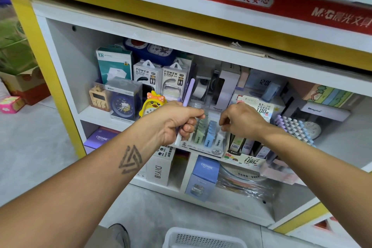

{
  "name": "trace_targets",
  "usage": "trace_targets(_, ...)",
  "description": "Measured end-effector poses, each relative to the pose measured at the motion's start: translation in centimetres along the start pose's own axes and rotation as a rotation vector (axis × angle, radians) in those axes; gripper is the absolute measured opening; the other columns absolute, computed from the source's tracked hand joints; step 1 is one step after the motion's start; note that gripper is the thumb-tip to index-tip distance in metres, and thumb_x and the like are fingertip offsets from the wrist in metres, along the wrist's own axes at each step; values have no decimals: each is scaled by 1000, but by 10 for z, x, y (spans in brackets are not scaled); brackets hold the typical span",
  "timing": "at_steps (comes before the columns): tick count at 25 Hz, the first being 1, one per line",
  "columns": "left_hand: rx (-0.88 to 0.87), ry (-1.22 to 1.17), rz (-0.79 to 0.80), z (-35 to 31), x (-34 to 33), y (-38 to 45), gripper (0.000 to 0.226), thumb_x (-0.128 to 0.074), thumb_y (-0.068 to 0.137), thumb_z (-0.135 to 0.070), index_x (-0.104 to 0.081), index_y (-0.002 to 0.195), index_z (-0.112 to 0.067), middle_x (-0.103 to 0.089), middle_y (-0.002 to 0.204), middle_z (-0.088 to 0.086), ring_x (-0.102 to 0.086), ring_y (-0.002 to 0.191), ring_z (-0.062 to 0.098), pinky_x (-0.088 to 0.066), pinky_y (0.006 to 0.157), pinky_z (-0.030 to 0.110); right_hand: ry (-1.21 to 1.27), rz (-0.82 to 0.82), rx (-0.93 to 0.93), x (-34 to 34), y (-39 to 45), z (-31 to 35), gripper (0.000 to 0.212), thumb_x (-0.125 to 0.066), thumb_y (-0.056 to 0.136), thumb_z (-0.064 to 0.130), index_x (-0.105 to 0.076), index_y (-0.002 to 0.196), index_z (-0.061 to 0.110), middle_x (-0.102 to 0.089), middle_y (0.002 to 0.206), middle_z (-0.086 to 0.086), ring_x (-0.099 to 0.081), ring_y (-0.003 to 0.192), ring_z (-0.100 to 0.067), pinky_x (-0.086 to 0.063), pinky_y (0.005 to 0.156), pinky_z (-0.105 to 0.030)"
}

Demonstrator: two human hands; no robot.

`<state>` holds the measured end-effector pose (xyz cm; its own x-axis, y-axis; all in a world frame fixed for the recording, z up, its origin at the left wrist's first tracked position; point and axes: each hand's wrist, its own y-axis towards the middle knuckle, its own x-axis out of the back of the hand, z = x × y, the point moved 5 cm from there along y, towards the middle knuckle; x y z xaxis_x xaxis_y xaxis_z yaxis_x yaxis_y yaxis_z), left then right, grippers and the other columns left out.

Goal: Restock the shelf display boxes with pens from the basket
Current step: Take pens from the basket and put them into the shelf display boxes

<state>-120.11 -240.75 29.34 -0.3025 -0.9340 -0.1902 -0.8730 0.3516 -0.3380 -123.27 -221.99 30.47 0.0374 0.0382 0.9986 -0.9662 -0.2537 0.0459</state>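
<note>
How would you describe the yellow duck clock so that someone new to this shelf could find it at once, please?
Start at the white shelf unit with the yellow frame and look along its upper shelf, just left of the left hand gripping a purple pen. There stands the duck clock, right of a round navy alarm clock. It alone is bright yellow, duck-faced, with an orange bow.

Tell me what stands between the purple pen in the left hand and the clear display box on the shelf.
The right hand does: it reaches into the clear display box over its right-hand rows. The purple pen, in the left hand, stands at the box's left edge, where nothing visible blocks it.
</note>
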Motion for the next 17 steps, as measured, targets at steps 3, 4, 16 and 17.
trace_targets(3, 0, -2, 1, 0, 1, 0, 18, -63, 96, -18, -65, 83, -6, -37, 45, -5, -30, 35, 5, -21, 35, 15, 7, 50, 1, -2, 1, 0, 12, -78, 84, 15, -76, 90, 25, -63, 78, 17, -62, 83, -8, -41, 69, -20)
trace_targets(4, -1, -3, 1, 0, 1, -1, 18, -62, 96, -17, -65, 82, -6, -37, 45, -5, -30, 35, 5, -20, 36, 15, -4, 38, 1, -3, 1, 1, 11, -77, 84, 16, -76, 90, 25, -66, 81, 16, -62, 83, -9, -41, 69, -21)
trace_targets(16, 124, -199, 107, 0, -10, -5, 27, -53, 98, -28, -63, 86, -6, -42, 57, -1, -38, 45, 9, -30, 39, 18, -134, 11, 106, -2, -2, 9, 16, -67, 90, 14, -76, 96, 26, -73, 98, 10, -62, 98, -10, -46, 94, -29)
trace_targets(17, 134, -269, 123, -2, -14, -6, 29, -50, 98, -27, -64, 89, -3, -44, 61, 1, -41, 49, 11, -33, 41, 19, -61, -35, 99, 6, -5, 12, 17, -66, 91, 17, -77, 99, 27, -73, 98, 13, -61, 95, -4, -46, 95, -26)
